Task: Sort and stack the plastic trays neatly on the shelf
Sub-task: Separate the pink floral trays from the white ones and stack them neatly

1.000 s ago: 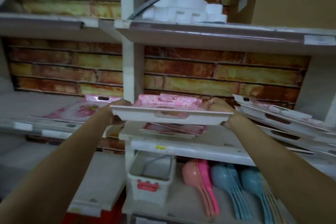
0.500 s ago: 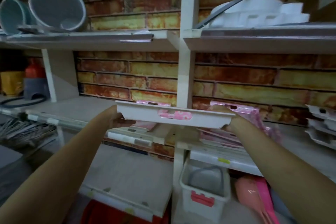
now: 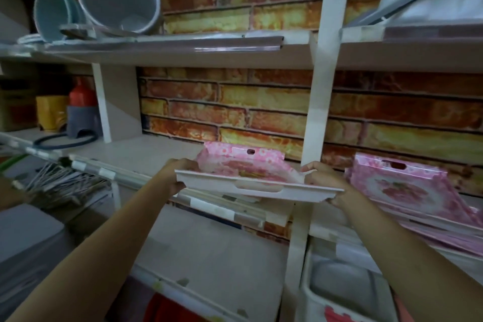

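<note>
Hands are carrying one tray toward the shelf [image 3: 146,154]: your left hand [image 3: 175,174] is curling its fingers around the left rim of the pink floral tray [image 3: 251,178], which is hanging in the air above the shelf's front edge, while your right hand [image 3: 324,180] is clamping the right rim. Next you are likely needing to lower it flat, perhaps square onto the pink tray stack [image 3: 407,185] at right. Your palms and the tray's underside are staying hidden.

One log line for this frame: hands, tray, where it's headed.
left hand grips tray's left end | right hand grips right end | pink floral tray held level over middle shelf | more trays stacked in right bay
</note>
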The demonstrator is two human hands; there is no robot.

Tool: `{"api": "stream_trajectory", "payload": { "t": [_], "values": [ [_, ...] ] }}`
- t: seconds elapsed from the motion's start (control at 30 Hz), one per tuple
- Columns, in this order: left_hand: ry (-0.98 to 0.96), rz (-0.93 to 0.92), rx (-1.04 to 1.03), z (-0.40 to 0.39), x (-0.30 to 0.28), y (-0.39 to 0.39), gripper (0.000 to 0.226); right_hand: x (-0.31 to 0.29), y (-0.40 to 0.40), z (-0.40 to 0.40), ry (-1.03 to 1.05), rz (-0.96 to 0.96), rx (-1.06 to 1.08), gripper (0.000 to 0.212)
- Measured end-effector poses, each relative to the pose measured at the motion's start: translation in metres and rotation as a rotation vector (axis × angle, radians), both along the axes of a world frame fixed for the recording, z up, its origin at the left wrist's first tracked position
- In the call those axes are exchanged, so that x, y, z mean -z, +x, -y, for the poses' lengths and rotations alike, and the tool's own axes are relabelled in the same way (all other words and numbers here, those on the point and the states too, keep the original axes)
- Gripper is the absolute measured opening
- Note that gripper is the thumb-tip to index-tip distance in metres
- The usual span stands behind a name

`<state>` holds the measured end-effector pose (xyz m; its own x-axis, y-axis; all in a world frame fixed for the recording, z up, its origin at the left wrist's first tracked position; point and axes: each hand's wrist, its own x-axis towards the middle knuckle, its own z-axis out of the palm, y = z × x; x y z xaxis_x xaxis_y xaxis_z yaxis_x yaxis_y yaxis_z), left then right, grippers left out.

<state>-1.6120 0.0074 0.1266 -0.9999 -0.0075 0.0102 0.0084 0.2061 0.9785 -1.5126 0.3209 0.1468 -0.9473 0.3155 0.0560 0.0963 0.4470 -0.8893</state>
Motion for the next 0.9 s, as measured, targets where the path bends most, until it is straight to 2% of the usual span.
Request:
{"api": "stream_trajectory", "payload": {
  "t": [0.1,0.17,0.3,0.37,0.47,0.57,0.77,0.9],
  "values": [
    [0.225,0.051,-0.054,-0.016,-0.002,-0.004,0.01,-0.002,-0.034,-0.009,-0.035,0.032,-0.078,0.024],
    [0.287,0.024,-0.071,-0.022,-0.001,-0.014,0.015,-0.003,-0.062,-0.019,-0.013,0.103,-0.131,0.017],
    [0.284,0.02,-0.174,-0.034,-0.002,-0.044,0.022,-0.005,-0.113,-0.032,-0.039,0.2,-0.179,0.01],
    [0.286,0.038,-0.21,-0.039,0.001,-0.063,0.024,-0.004,-0.14,-0.037,0.008,0.205,-0.182,0.022],
    [0.261,0.061,-0.253,-0.042,0.014,-0.092,0.023,0.001,-0.18,-0.039,0.141,0.171,-0.177,0.02],
    [0.234,0.073,-0.266,-0.044,0.025,-0.113,0.021,0.014,-0.21,-0.042,0.192,0.17,-0.146,0.027],
    [0.159,0.077,-0.285,-0.044,0.038,-0.142,0.024,0.035,-0.233,-0.043,0.132,0.155,-0.167,0.019],
    [0.04,0.074,-0.251,-0.041,0.043,-0.154,0.027,0.038,-0.239,-0.04,0.147,0.144,-0.185,0.035]
  ]
}}
